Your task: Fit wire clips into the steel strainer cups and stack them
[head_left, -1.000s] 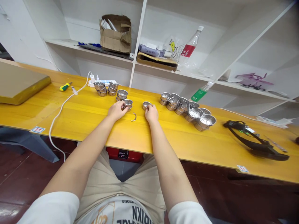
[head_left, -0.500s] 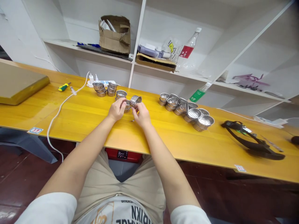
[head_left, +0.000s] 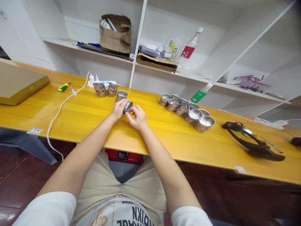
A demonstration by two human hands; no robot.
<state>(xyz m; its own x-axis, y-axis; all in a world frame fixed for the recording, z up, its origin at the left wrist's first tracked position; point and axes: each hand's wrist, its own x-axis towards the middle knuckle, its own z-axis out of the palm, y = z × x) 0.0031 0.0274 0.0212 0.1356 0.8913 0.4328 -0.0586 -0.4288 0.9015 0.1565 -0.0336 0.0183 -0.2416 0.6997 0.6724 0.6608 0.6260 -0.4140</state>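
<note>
A perforated steel strainer basket (head_left: 128,106) is tilted between my two hands, just above the table's middle left. My left hand (head_left: 119,109) is closed around its left side. The bent fingers of my right hand (head_left: 138,117) are at its right edge, with the thumb below; my fingers hide part of the rim. Right behind my left hand stands a short stack of like baskets (head_left: 122,94). Farther back to the left are two more stacks, one (head_left: 99,88) beside the other (head_left: 113,88).
Several stacked strainer baskets (head_left: 194,115) stand in a slanting group to the right. A white cable (head_left: 58,113), a screwdriver (head_left: 64,87) and a cardboard box (head_left: 21,83) lie left. A green-labelled bottle (head_left: 199,94) leans behind the group; a black headset (head_left: 251,141) lies far right.
The basket in my right hand has come down and left to my left hand, which now grips it too. My right hand has moved slightly left and lower. The stacks look unchanged.
</note>
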